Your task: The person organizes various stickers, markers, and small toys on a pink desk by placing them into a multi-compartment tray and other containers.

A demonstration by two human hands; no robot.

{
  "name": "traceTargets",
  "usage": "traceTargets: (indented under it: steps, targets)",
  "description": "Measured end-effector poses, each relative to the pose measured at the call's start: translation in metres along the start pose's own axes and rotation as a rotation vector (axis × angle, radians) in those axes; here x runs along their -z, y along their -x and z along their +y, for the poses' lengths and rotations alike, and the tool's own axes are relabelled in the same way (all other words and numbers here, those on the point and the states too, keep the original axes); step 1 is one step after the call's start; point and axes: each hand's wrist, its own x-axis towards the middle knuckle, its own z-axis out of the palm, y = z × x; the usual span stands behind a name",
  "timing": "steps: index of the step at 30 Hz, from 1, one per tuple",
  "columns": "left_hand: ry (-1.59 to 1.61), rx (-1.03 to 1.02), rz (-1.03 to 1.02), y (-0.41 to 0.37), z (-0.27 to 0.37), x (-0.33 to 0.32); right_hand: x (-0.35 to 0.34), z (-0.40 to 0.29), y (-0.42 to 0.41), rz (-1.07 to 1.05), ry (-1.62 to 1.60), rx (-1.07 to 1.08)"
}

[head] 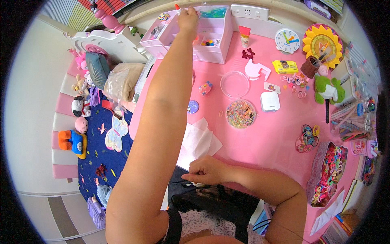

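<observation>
My left hand [188, 22] is stretched far forward to the back of a pink drawer organizer [210, 57]. Its fingertips are hard to make out. Right beside them stands a small white tube with an orange-red cap [178, 9]; whether the fingers grip it, I cannot tell. Close to my body, my right hand [207, 170] hovers at the table's front edge with curled fingers and nothing visible in it. White tissue sheets [201, 138] lie just beyond that hand. Farther on is a round clear case of small colourful elastic bands [241, 114], with its clear lid [235, 84] behind it.
A puzzle cube [164, 16] sits on the organizer's left part. On the pink table [259, 143] are a white square box [270, 102], a pink tape dispenser [257, 70], yellow wipes [285, 66], hair ties [307, 138] and a bag of colourful bands [329, 174]. A clock [287, 40] stands behind.
</observation>
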Motion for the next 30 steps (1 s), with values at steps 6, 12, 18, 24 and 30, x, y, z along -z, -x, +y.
traceTargets:
  steps: [6,12,18,24,30]
  targets:
    - [-0.196,-0.191,-0.051,-0.031,-0.031,0.004,-0.008,-0.001,-0.006,-0.012,0.01,0.058]
    - [-0.247,-0.314,-0.28,0.015,0.01,0.001,-0.004,0.003,0.0,0.017,0.015,0.034]
    - [-0.505,-0.442,-0.577,0.002,0.019,0.028,-0.003,0.002,-0.002,-0.01,0.046,0.025]
    - [-0.728,-0.749,-0.677,-0.03,0.022,0.05,-0.002,0.002,-0.003,-0.008,0.045,0.036]
    - [-0.666,-0.588,-0.889,-0.026,0.04,0.069,-0.001,-0.004,0.0,-0.012,0.004,-0.024]
